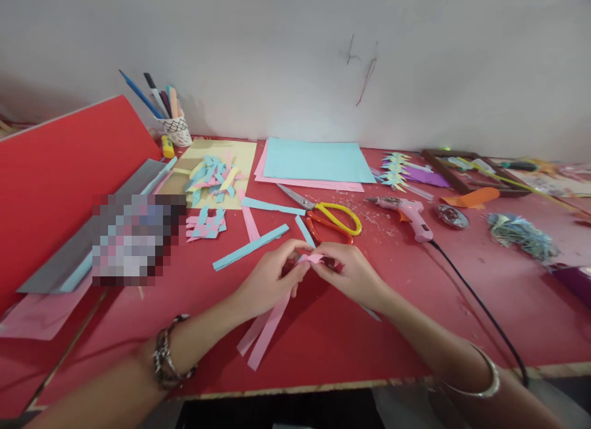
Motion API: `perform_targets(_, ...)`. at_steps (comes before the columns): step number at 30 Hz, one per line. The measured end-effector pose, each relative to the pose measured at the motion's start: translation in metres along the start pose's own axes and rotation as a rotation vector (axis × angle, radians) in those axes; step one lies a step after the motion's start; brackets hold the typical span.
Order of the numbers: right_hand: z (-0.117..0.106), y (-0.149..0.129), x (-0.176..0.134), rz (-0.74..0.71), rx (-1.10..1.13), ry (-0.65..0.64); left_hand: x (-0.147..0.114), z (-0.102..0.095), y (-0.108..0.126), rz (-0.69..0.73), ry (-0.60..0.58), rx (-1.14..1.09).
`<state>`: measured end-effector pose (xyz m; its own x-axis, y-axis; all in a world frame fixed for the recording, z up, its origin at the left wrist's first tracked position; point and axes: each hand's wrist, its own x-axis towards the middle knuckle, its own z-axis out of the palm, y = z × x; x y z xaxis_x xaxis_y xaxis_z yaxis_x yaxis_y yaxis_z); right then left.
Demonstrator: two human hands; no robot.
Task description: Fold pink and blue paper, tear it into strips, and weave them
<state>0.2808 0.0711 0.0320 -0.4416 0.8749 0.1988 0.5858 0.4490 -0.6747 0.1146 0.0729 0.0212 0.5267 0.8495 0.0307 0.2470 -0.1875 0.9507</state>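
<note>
Both my hands meet over the front middle of the red table. My left hand (272, 275) is closed on pink paper strips (270, 330), whose two long tails hang down toward the table's front edge. My right hand (348, 272) pinches the folded upper end of the same strips. A bit of light blue shows between the fingers; the fold itself is partly hidden. Just beyond my hands lie scissors (318, 210) with yellow and orange handles. Loose blue strips (252, 247) and a pink strip (249, 215) rest to the left of them.
A pink glue gun (401, 210) with a black cord lies at right. Woven paper pieces (215, 173) sit on a yellow sheet at left, near a pen cup (175, 128). Blue sheets (318, 161) lie at the back, and a brown frame (475, 173) stands back right.
</note>
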Motion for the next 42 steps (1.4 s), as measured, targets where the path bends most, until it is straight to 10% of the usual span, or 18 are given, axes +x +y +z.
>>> perform_targets(22, -0.001, -0.004, -0.003, 0.136, 0.175, 0.044, 0.002, -0.006, 0.001, 0.068, 0.093, 0.080)
perform_targets(29, -0.007, -0.003, -0.003, 0.323, 0.688, 0.034, 0.003, -0.008, 0.001, 0.097, 0.187, 0.060)
perform_targets(42, -0.030, 0.007, 0.002, 0.488, 1.156, 0.433, 0.000, -0.011, -0.001, 0.215, 0.233, 0.245)
